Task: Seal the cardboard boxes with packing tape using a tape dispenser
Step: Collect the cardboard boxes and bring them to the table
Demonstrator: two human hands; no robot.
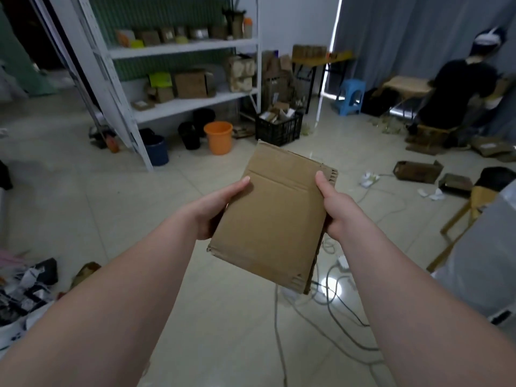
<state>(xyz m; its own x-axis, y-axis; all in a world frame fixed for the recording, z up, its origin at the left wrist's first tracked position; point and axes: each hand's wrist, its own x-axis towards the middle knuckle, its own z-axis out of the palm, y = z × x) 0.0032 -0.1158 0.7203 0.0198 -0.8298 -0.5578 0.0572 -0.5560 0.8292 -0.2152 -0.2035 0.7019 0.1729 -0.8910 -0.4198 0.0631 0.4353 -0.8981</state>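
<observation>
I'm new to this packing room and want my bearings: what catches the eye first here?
The flat cardboard box at the centre, gripped at its sides by the left hand and the right hand. Behind it, an orange bucket stands on the floor beside the white shelves, and a person in black is at the far right.

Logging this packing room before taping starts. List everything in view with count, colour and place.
flat cardboard box: one, brown, held between both hands
shelving unit: one, white, back left
bucket: one, orange, floor by the shelving
crate: one, black, right of the bucket
stool: one, blue, back right of centre
person: one, dark clothes, far right
cables: several, white and dark, floor under the box
left hand: one, grips the box's left edge
right hand: one, grips the box's right edge
</observation>
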